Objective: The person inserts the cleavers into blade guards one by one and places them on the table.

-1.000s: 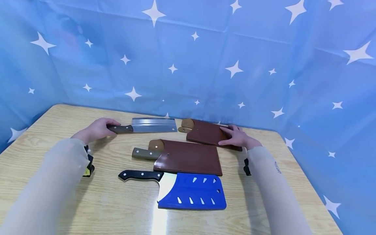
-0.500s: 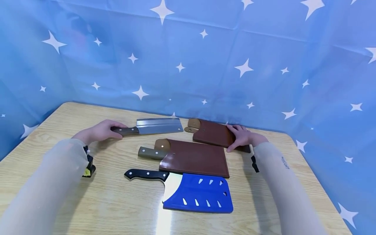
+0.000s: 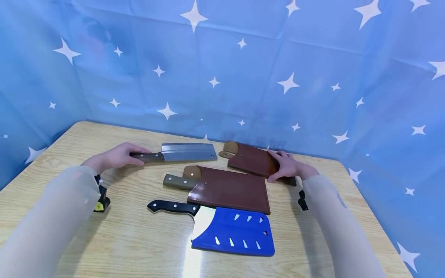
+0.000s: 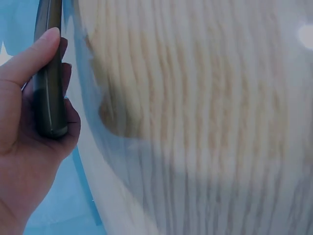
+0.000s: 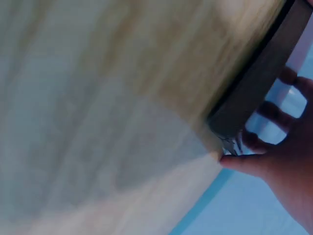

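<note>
In the head view, my left hand (image 3: 121, 156) grips the dark wooden handle (image 4: 50, 98) of a bare cleaver (image 3: 189, 152), its thumb laid along the handle in the left wrist view. The blade points right, near the table's back edge. My right hand (image 3: 290, 166) spans the right end of a brown leather knife sheath (image 3: 248, 157), thumb at the near edge and fingers bent over the far edge. In the right wrist view the sheath (image 5: 259, 73) lies partly beyond the frame, with the thumb by its corner. Whether the sheath contains a knife is hidden.
A second brown sheath (image 3: 231, 189) lies mid-table, an olive handle (image 3: 178, 181) sticking out leftward. Just in front lies a black-handled cleaver (image 3: 174, 206) with a blue slotted blade cover (image 3: 236, 231). A blue star-patterned cloth (image 3: 222, 69) hangs behind the wooden table (image 3: 139, 247).
The head view has swung right, so the table things sit further right in the picture. The bare cleaver's blade reflects light differently, slightly tilted. Both hands keep their places on the cleaver and sheath.
</note>
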A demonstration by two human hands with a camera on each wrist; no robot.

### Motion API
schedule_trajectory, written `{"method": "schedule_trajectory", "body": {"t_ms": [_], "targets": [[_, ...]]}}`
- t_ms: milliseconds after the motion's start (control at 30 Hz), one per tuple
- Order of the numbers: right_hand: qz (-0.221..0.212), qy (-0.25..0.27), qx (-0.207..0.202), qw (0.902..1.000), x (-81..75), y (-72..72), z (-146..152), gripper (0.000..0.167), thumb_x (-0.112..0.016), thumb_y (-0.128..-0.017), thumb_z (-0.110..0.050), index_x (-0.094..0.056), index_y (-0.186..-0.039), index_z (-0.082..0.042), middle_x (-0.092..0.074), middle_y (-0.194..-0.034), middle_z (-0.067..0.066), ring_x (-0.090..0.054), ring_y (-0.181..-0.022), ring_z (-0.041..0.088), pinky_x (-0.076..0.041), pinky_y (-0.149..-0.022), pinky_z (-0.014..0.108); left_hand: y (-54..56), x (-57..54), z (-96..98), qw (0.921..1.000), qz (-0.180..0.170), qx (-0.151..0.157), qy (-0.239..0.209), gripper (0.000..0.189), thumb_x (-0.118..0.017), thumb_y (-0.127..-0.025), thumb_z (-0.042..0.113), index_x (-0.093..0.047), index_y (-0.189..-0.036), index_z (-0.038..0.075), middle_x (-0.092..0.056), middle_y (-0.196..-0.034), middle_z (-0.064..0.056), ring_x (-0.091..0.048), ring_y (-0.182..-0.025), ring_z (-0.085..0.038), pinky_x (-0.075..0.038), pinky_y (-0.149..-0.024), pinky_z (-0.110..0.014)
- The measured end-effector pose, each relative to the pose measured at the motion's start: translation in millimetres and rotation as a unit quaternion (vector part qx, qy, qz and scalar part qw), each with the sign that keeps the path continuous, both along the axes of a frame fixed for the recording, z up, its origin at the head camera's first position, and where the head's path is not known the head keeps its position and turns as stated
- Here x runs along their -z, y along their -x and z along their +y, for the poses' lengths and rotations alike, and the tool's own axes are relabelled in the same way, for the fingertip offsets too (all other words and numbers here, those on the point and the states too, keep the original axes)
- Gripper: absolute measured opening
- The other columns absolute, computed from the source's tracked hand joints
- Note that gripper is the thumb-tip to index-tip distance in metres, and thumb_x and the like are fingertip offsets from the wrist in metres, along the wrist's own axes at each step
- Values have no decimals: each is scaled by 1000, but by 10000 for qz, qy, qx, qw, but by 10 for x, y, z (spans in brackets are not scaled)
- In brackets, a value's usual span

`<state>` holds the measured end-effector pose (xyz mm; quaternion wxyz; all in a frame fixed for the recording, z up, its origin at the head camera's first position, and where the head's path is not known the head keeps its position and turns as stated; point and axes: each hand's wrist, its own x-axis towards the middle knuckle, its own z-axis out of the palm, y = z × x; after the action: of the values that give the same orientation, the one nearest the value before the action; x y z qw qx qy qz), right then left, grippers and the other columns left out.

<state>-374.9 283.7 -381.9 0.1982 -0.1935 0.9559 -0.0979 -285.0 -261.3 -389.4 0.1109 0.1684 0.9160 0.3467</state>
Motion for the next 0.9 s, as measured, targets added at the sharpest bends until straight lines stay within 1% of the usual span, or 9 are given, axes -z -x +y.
{"method": "schedule_trajectory", "body": {"t_ms": [167, 333, 400, 567, 700, 900], "targets": [[193, 223, -30, 9996, -33, -101, 74, 116, -77, -67, -54, -10, -151, -13, -8, -150, 27, -9, -132, 50, -24, -98, 69, -67, -83, 31, 9998, 161, 50, -70, 46, -65, -86, 9, -53, -129, -2, -50, -133, -26, -42, -125, -45, -32, -103, -57], [237, 355, -157, 9990, -115, -152, 51, 114, -77, -67, -54, -12, -151, -11, -9, -149, 28, -10, -131, 51, -24, -97, 70, -108, -161, 34, 9993, 381, 6, -61, 45, -66, -84, 7, -55, -127, -1, -53, -130, -25, -49, -119, -42, -37, -99, -55], [239, 327, -203, 9990, -152, -167, 29, 114, -77, -67, -54, -12, -151, -11, -10, -149, 28, -11, -131, 51, -25, -97, 70, -109, -178, 36, 9992, 405, -44, -53, 44, -66, -84, 6, -56, -127, 0, -55, -129, -25, -52, -115, -39, -39, -97, -53], [258, 306, -305, 9987, -226, -227, -34, 114, -77, -68, -53, -12, -151, -11, -11, -150, 27, -12, -131, 50, -26, -97, 69, -76, -189, 66, 9989, 460, -105, -72, 44, -66, -84, 5, -56, -127, 0, -56, -128, -24, -56, -110, -34, -43, -92, -47], [314, 282, -390, 9983, -263, -262, -88, 113, -77, -67, -53, -13, -151, -11, -12, -150, 27, -12, -132, 49, -25, -98, 69, -53, -197, 113, 9987, 510, -30, -91, 44, -66, -84, 4, -56, -127, 1, -56, -127, -24, -57, -107, -31, -44, -88, -42], [309, 284, -501, 9979, -308, -303, -168, 114, -77, -66, -54, -14, -151, -13, -13, -149, 26, -12, -132, 47, -25, -98, 68, -41, -196, 175, 9983, 531, 147, -183, 43, -66, -83, 3, -57, -125, 0, -59, -124, -23, -59, -104, -28, -45, -88, -39]]}}
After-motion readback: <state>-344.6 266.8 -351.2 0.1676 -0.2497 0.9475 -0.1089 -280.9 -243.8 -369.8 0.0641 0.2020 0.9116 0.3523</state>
